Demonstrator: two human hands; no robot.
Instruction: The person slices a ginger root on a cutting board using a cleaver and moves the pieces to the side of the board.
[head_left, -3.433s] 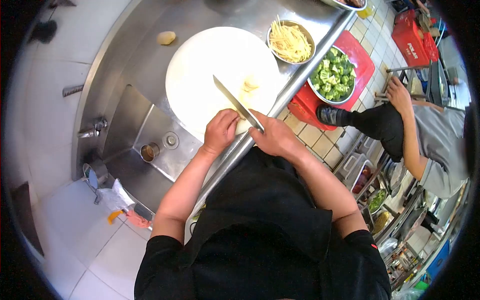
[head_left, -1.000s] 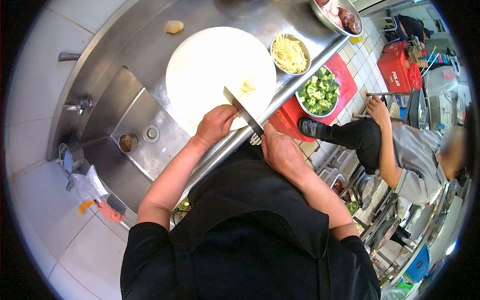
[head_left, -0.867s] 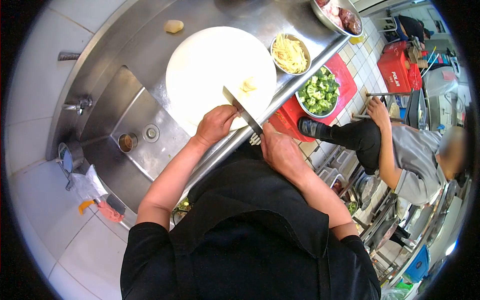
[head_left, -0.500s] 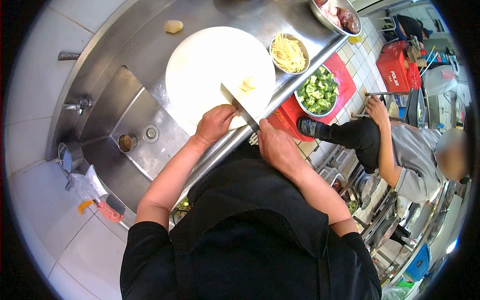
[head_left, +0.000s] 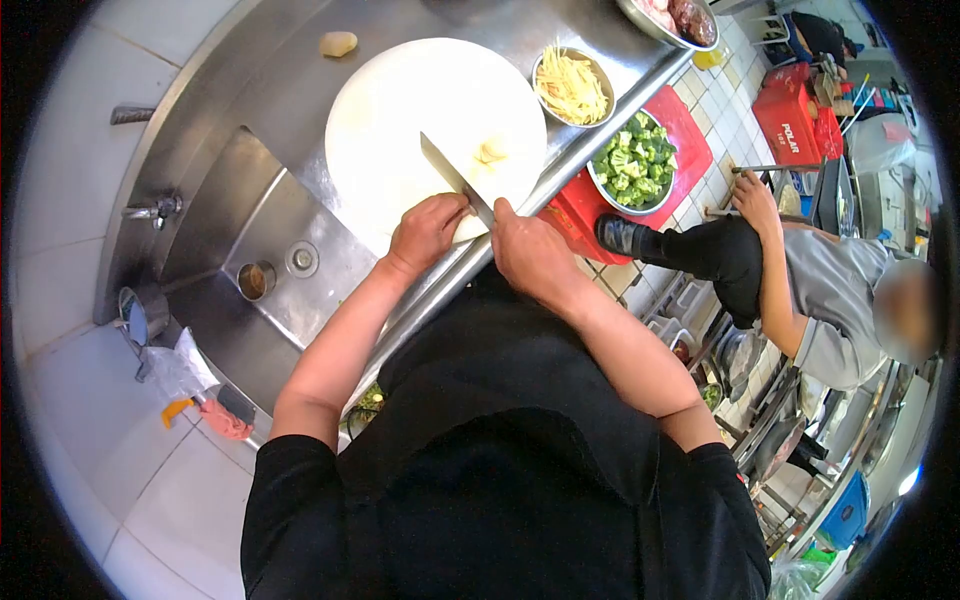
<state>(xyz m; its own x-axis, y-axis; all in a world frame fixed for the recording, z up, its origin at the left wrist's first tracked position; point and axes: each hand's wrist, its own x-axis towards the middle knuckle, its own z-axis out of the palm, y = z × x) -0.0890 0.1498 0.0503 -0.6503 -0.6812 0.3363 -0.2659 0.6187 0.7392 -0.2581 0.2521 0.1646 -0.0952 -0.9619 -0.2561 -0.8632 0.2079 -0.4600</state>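
Observation:
My right hand is closed round the handle of a kitchen knife, whose blade slants forward and left across a round white cutting board. Beside the blade, my left hand is curled with its fingertips bent down towards the board. What those fingers press on is mostly hidden; a pale piece of food shows just below them at the board's near edge. Several pale yellow slices lie right of the blade. Farther off, on the steel counter, rests a peeled potato.
Right of the board stands a bowl of pale yellow strips. Broccoli florets fill a bowl on a red stool. A bowl of meat is at the far corner. Left lies a steel sink. A seated person is at right.
The knife and my right hand have slid forward and left across the board. My left hand has stayed close to the blade. The whole view has shifted slightly.

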